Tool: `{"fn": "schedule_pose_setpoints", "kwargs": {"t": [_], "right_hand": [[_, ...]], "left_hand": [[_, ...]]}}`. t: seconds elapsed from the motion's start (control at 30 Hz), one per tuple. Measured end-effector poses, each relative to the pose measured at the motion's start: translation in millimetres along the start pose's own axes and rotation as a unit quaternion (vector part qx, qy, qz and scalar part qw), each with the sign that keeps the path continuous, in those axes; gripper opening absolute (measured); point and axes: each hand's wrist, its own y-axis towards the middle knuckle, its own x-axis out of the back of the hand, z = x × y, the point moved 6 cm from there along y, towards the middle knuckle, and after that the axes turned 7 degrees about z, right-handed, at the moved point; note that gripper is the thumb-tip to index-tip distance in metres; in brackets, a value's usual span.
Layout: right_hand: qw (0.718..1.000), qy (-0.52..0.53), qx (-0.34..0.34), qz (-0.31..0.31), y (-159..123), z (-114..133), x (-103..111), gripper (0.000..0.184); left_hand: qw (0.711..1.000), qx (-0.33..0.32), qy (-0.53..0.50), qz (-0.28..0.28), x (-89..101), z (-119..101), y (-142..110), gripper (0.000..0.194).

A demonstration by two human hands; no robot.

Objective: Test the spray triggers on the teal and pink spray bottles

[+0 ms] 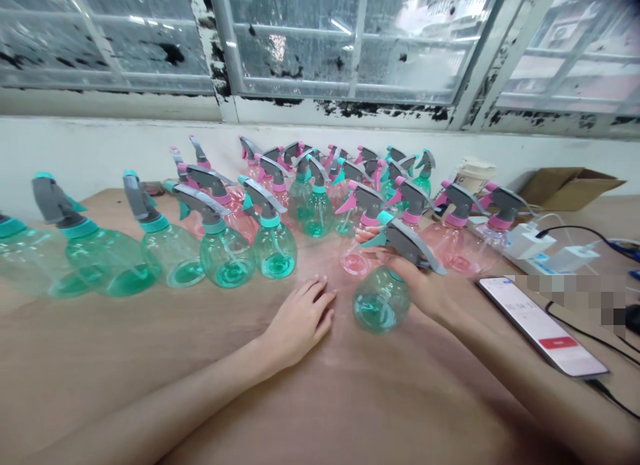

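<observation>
My right hand (pixel 413 278) is wrapped round the neck of a green spray bottle (pixel 381 302), just below its grey and teal trigger head. The bottle is upright, and I cannot tell whether its base touches the table. My left hand (pixel 299 322) lies flat on the wooden table (pixel 240 398) with its fingers stretched out, holding nothing. Beyond it stands another green spray bottle (pixel 275 248), the closest of a row reaching to the left. Directly behind my right hand is a pink spray bottle (pixel 356 258), partly covered by my fingers.
Several more pink and green bottles crowd toward the wall (pixel 125 145). At right lie a phone (pixel 543 325) with a lit screen and a power strip with white chargers (pixel 530 240). Behind them are a cardboard box (pixel 570 190) and a paper cup (pixel 475 175). Black cables cross the right edge.
</observation>
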Motion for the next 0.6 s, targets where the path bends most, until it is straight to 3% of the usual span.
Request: {"fn": "schedule_pose_setpoints", "kwargs": {"t": [0.27, 0.6], "right_hand": [[0.998, 0.057, -0.009, 0.011, 3, -8, -4, 0.033], [0.994, 0.097, -0.014, 0.051, -14, -4, -4, 0.030]], "left_hand": [[1.000, 0.002, 0.005, -0.005, 2.6, 0, -1, 0.033], [1.000, -0.003, 0.008, 0.017, -1.6, -5, -4, 0.038]]}}
